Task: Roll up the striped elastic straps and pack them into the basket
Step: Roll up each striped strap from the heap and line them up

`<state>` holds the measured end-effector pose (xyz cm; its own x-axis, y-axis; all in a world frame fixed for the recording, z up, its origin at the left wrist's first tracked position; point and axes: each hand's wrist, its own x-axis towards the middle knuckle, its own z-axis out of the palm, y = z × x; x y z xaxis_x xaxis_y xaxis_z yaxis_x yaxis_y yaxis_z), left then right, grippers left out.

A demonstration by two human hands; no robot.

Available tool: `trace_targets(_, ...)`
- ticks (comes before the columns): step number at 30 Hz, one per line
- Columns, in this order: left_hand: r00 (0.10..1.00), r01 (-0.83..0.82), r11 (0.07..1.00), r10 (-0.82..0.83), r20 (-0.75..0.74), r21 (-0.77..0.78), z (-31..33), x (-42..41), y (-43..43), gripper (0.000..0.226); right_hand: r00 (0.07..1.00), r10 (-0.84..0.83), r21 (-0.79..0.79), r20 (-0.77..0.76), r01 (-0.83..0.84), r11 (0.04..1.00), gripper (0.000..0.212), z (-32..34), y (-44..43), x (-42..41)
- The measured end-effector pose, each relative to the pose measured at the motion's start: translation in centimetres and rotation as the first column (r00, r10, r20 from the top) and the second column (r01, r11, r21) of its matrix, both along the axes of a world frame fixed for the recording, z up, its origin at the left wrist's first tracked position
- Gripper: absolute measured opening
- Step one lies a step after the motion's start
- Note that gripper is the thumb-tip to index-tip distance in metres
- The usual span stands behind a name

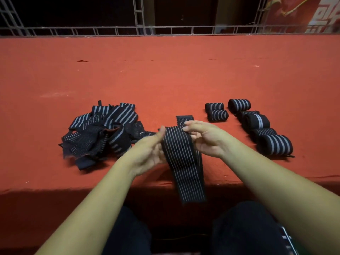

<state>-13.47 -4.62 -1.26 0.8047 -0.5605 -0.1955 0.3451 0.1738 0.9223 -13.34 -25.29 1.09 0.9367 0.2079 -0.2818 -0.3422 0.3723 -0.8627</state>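
While the person sits at a red-covered bench (165, 80), both hands hold one black strap (182, 162) with thin pale stripes, just above the near edge. The left hand (147, 151) has its palm turned inward and its thumb laid on the strap's upper fold; its fingers are hidden behind the cloth. The right hand (209, 139) curls its fingers over the same upper fold from the other side, pinching it. From the hands the strap hangs flat towards the person, its free end dangling past the bench edge. A pile of loose straps (103, 133) lies tangled on the bench to the left, near the left hand. To the right, well apart from the pile, two small rolls (217, 111) lie touching each other, and beside them stands a row of bigger rolls (257, 124).
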Motion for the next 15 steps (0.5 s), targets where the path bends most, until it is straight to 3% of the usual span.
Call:
trace_targets(2, 0.97, -0.226, 0.973, 0.221, -0.098, -0.046, 0.1, 0.7, -0.3, 0.045, 0.995, 0.083, -0.126, 0.052, -0.076, 0.989, 0.023, 0.1, 0.1, -0.4)
trace_targets(5, 0.947, -0.319, 0.947, 0.32, 0.022, -0.032, 0.1, 0.7, -0.5, 0.014, 0.983, 0.182, -0.168, 0.018, -0.176, 0.97, 0.015, 0.2, 0.0, -0.8)
trace_targets(9, 0.971, -0.223, 0.971, 0.229, 0.066, -0.089, 0.3, 0.1, -0.4, 0.025, 0.996, 0.087, -0.122, -0.02, -0.089, 0.989, 0.013, 0.5, 0.0, -0.7)
trace_targets(15, 0.981, -0.166, 0.986, 0.165, 0.098, 0.001, 0.3, -0.3, -0.2, 0.032, 0.996, 0.055, -0.316, 0.066, -0.031, 0.948, 0.008, 0.6, -0.7, 0.2)
